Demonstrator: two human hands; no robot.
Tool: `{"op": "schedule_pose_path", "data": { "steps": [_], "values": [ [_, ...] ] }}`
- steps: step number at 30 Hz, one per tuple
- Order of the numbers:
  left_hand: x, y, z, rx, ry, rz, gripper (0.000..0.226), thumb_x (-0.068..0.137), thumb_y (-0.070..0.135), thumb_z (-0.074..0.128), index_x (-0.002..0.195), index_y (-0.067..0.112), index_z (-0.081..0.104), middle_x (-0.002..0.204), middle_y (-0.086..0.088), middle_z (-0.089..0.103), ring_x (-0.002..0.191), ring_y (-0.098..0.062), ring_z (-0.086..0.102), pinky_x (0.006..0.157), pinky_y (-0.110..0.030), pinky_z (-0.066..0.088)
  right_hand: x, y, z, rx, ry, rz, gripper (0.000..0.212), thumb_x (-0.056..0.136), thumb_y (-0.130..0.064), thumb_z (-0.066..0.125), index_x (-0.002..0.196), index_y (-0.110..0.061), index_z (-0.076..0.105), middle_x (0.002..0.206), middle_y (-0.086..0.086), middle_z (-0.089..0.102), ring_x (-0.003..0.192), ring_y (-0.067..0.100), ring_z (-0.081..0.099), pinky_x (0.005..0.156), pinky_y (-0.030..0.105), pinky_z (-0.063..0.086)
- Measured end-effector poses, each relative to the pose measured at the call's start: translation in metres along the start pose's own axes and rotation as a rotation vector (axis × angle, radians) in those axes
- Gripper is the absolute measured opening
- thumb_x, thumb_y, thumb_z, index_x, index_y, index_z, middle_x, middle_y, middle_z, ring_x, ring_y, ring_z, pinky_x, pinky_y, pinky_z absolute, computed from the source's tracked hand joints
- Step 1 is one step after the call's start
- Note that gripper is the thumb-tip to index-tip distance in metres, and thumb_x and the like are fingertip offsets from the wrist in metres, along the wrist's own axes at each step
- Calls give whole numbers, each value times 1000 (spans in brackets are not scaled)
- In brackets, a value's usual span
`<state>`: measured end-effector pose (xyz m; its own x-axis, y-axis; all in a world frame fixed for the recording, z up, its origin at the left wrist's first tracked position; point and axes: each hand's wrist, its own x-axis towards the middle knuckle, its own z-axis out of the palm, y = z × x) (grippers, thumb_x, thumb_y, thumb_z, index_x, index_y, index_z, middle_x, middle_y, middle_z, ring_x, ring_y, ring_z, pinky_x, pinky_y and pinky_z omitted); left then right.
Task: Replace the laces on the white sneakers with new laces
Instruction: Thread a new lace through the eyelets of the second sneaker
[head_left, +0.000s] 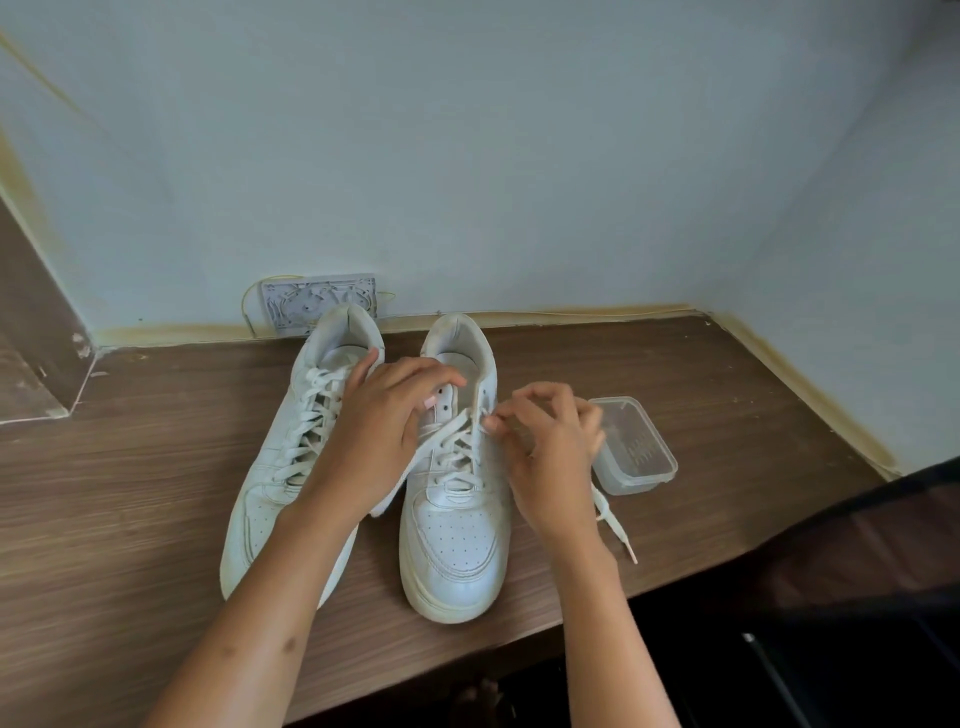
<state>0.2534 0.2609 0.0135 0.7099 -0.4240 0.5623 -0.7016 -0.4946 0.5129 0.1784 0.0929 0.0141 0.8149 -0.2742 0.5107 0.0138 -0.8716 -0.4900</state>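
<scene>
Fingers of the right hand (550, 447) pinch the lace (457, 441) on the right sneaker (454, 540); left hand (384, 415) fingers curl, gripping its tongue.

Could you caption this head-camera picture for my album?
Both hands unthread the lace on the right sneaker.
</scene>
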Motion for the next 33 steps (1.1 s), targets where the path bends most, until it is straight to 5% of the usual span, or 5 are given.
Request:
{"op": "schedule_pose_path", "data": {
  "steps": [6,11,17,24,33],
  "values": [
    [-1,-2,-4,-44,-31,-9,59,82,-21,54,115,27,64,111,17,57,102,-4,54,120,-39,13,9,35,-25,-93,277,296,13,96,-22,60,96,-11,66,112,5,55,97,16,36,85,41,40],
    [-1,-2,-3,-47,-41,-21,55,86,-17,54,117,27,65,114,17,58,105,-3,54,122,-44,16,7,42,-37,68,338,334,17,97,-21,59,113,-17,64,115,-4,47,94,18,58,83,41,55],
    [-1,-2,-2,-57,-40,-24,60,83,-20,54,119,27,65,114,16,60,104,-6,55,122,-42,14,5,8,-3,88,-29,11,16,88,-36,70,103,-30,73,118,-8,49,105,16,48,94,42,43],
    [-2,-3,-1,-68,-31,-24,62,84,-19,53,119,31,62,112,15,61,103,-6,56,122,-35,10,11,12,-2,68,145,107,4,86,-23,74,85,-27,75,103,-6,54,93,14,44,85,47,45],
    [-1,-5,0,-62,-24,-17,66,83,-19,56,117,37,57,111,18,60,101,-5,57,121,-41,14,35,51,-27,51,331,356,7,88,-25,72,91,-19,74,103,-3,51,98,21,52,91,51,48]
  ]
}}
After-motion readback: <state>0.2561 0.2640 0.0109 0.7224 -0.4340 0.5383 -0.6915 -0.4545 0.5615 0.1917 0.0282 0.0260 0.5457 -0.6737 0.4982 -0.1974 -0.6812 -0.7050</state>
